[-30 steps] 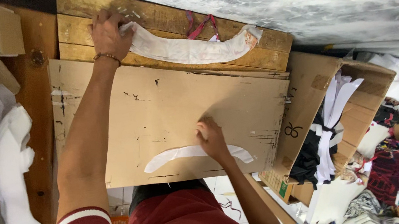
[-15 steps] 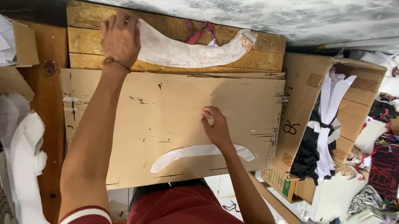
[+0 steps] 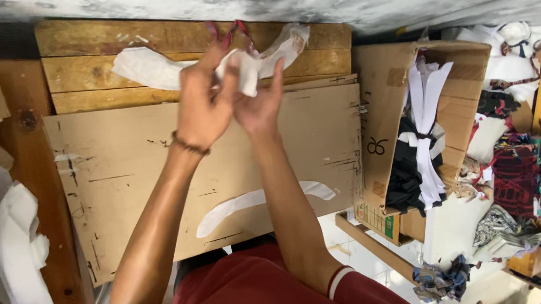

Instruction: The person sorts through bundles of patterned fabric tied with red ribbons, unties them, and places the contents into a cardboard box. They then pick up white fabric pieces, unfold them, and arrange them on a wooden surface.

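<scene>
We see the left hand (image 3: 201, 109) and right hand (image 3: 258, 99), each grip apparently pinching the curved white fabric piece (image 3: 247, 66) above the cardboard-covered counter (image 3: 116, 169); uneven pulling could crease it.

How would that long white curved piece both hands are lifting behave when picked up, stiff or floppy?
Probably floppy: the white curved piece bunches and folds where the left hand and right hand pinch it. It looks thin and light, its free ends draping over the wooden planks. Likely not fragile or slippery.
</scene>
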